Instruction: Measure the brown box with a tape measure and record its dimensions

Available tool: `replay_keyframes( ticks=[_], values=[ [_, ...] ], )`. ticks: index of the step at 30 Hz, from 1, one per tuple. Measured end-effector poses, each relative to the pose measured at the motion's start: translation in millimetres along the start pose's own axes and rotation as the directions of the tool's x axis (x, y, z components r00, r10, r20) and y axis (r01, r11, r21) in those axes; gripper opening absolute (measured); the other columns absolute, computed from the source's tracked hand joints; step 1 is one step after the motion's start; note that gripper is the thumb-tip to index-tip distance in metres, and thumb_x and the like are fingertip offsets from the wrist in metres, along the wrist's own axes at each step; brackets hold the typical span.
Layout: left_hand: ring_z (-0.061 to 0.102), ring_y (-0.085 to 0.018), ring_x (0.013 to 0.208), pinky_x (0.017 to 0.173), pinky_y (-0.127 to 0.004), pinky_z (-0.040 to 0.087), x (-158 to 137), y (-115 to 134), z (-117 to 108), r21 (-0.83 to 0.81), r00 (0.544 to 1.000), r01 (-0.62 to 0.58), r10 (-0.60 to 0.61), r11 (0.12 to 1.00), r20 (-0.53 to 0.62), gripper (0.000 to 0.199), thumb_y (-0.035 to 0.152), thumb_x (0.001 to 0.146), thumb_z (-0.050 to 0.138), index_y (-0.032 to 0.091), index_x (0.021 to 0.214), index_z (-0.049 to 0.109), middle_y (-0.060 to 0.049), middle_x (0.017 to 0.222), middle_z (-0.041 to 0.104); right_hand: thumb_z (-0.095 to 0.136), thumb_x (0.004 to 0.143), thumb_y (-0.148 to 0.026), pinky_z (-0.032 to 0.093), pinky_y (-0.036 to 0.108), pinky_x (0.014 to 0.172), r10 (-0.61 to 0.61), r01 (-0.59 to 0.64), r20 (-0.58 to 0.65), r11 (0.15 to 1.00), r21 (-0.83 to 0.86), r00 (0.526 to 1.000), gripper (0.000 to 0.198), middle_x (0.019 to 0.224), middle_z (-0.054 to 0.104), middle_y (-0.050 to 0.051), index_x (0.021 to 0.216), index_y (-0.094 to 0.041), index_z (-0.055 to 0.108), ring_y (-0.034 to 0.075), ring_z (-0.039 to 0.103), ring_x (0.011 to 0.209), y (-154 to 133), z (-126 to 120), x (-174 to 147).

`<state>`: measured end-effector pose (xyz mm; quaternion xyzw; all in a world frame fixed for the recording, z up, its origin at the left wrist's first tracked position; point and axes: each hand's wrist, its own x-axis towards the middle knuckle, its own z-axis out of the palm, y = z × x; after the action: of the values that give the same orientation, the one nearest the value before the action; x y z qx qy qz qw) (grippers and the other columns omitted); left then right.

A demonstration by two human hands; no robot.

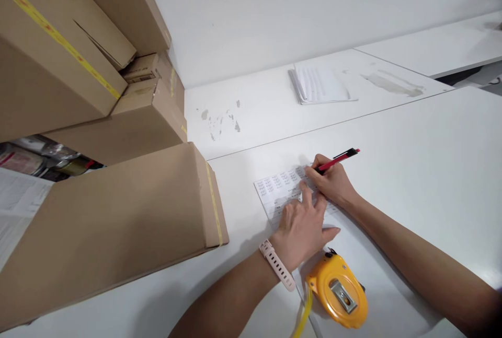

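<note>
A red and black pen (338, 160) is gripped in my right hand (333, 181), its lower end down at a sheet of paper (270, 197). Rows of small handwriting fill the sheet's upper part, with a printed table below. My left hand (301, 228) rests on the paper, fingers spread and pointing toward the pen. A pale pink strap circles that wrist. Just below my left hand lies an orange tape measure (341, 291) with a metal clip facing up and a yellow strip at its left side. The pen's tip is hidden behind my fingers.
Brown cardboard boxes (117, 212) with yellow tape are stacked along the left. A stack of papers (321, 84) lies at the back of the white table (415, 160), near the wall. Seams run across the tabletop, and grey worn patches mark its surface.
</note>
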<state>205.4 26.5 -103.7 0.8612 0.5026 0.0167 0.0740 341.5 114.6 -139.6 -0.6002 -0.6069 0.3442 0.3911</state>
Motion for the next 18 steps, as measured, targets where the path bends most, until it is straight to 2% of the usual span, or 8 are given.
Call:
replay_keyframes(
  ticks=[18],
  values=[
    [0.073, -0.026, 0.084, 0.075, -0.039, 0.060, -0.3, -0.8, -1.4, -0.023, 1.000, -0.005, 0.006, 1.000, 0.016, 0.073, 0.062, 0.093, 0.056, 0.013, 0.147, 0.043, -0.025, 0.155, 0.043, 0.061, 0.081, -0.025, 0.028, 0.028, 0.050, -0.026, 0.026, -0.013, 1.000, -0.011, 1.000, 0.027, 0.056, 0.038, -0.006, 0.064, -0.023, 0.041, 0.011, 0.033, 0.055, 2.1, 1.0, -0.5]
  ],
)
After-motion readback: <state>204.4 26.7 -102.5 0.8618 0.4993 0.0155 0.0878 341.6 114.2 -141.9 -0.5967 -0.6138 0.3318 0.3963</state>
